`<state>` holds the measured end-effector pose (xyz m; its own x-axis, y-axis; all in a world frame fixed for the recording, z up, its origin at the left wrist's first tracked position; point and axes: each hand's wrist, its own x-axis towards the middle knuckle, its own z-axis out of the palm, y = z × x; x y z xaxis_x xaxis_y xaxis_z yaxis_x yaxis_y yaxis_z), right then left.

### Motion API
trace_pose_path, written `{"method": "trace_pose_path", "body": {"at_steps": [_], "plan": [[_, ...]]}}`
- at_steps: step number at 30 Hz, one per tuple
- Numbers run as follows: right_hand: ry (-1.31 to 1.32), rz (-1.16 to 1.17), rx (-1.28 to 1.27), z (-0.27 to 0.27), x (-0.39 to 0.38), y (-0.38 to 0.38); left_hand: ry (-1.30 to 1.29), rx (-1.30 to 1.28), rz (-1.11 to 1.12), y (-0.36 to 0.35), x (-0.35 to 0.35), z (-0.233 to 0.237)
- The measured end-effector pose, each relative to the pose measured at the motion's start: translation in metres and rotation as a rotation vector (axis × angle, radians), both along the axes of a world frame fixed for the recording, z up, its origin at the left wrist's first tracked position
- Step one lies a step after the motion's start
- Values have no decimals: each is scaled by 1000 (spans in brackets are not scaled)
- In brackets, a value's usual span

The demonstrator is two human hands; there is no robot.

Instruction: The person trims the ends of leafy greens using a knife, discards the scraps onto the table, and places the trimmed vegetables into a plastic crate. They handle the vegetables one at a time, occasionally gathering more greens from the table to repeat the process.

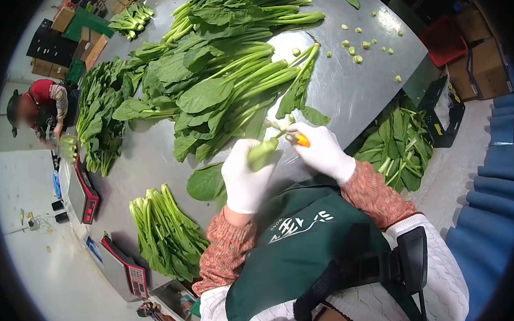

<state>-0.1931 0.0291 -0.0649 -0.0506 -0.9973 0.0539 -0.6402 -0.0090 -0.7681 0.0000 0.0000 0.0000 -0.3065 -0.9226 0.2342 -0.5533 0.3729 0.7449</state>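
My left hand, in a white glove, is closed around the thick pale stem of a leafy green, whose leaf hangs out on the left. In my gloved right hand is a small tool with an orange handle, probably a knife; its blade is hard to make out. That tool is close to the stem's cut end. Just beyond my hands lies a large heap of leafy greens on the metal table.
Cut stem ends lie scattered at the table's far right. A bunch of greens rests left of me, near red scales. More greens fill a container at right. A co-worker bends over the far left side.
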Motion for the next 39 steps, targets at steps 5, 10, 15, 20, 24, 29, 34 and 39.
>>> {"method": "trace_pose_path", "body": {"at_steps": [5,10,15,20,24,29,34,39], "plan": [[-740,-121,217,8,-9,1,29,101,28,-9,-1,1],[-778,-31,47,9,-13,-29,-7,12,-77,-9,-7,-14],[-343,-260,68,-35,-66,-95,-94,-21,-32,-13,15,-12],[313,-85,-21,-86,-83,-149,-69,117,38,-9,32,-19],[262,-8,-36,-70,-89,-155,-40,45,46,-11,34,-23],[-453,-139,266,16,-97,-125,5,27,116,-13,32,-8],[-677,-114,194,48,-96,-94,-57,-295,10,-15,13,19],[-623,-36,309,87,-44,-70,-376,-760,-32,-17,-20,53]]}}
